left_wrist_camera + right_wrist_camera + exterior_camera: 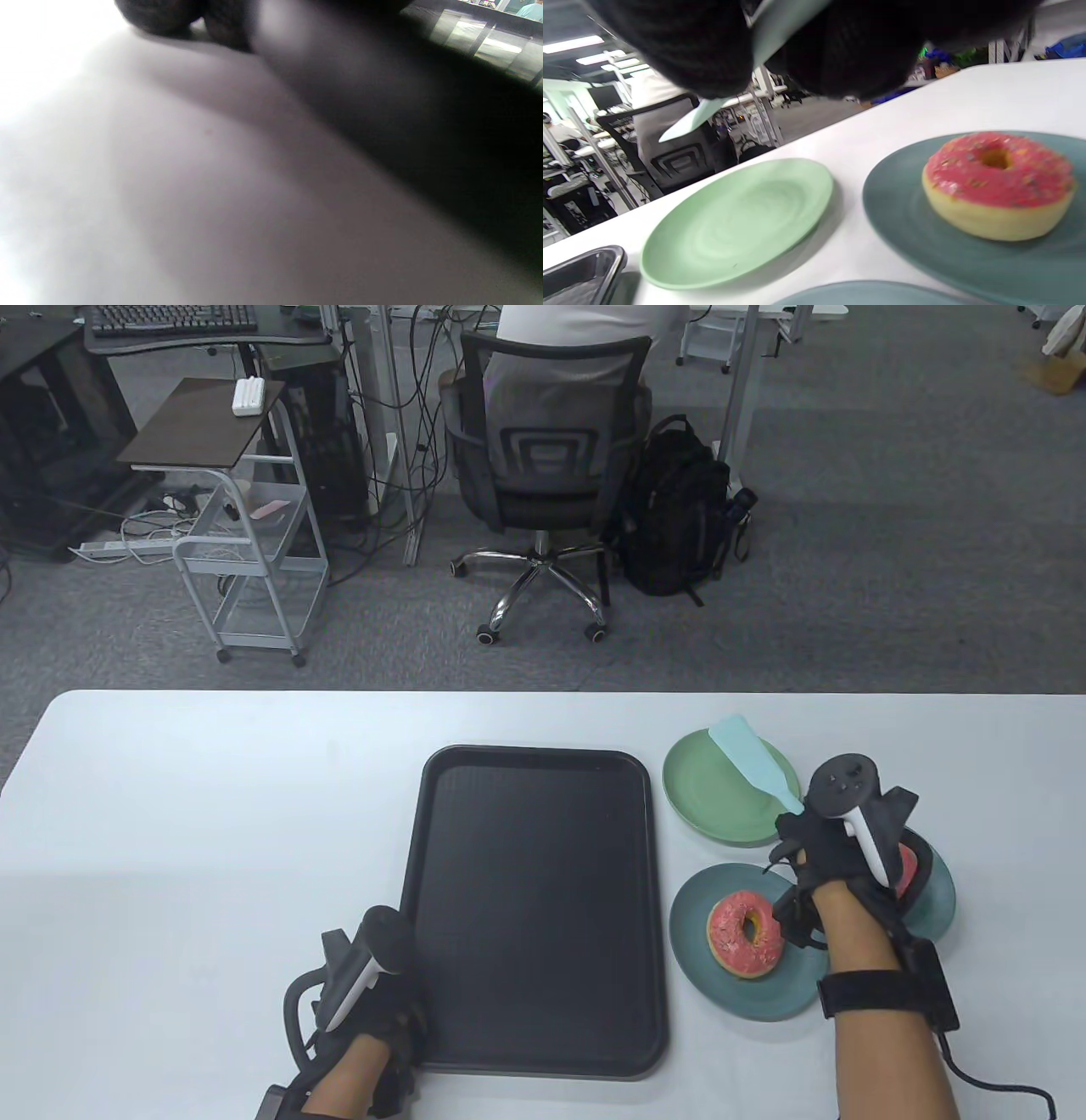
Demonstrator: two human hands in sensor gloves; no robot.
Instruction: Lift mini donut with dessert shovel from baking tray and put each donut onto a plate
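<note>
A pale blue dessert shovel is held by its handle in my right hand, its bare blade hanging over the empty green plate. A pink-iced donut lies on the near teal plate. A second pink donut shows partly under my right wrist, on another teal plate. In the right wrist view my gloved fingers wrap the shovel above the green plate, with a donut to the right. The black baking tray holds nothing. My left hand rests at its near left corner.
The table's far edge runs behind the plates and tray. Beyond it stand an office chair with a seated person, a backpack and a small white cart. The left wrist view is blurred, showing only white table and a dark tray wall.
</note>
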